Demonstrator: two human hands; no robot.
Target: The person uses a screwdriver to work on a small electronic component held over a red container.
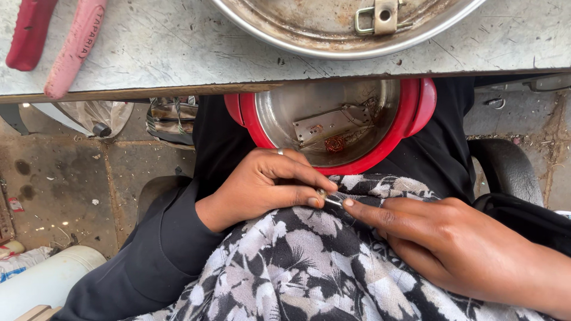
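Two hands are working over a flowery cloth (309, 267). Left hand (262, 184) is pinching a small metal piece (328, 198) tight; right hand (440, 238) is steadying it with one fingertip, near a red pot (410, 119). Holding still helps.

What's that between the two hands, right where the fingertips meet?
In the head view, a small thin metal piece sits between the left hand and the right hand, pinched by the left fingertips over the black-and-white patterned cloth.
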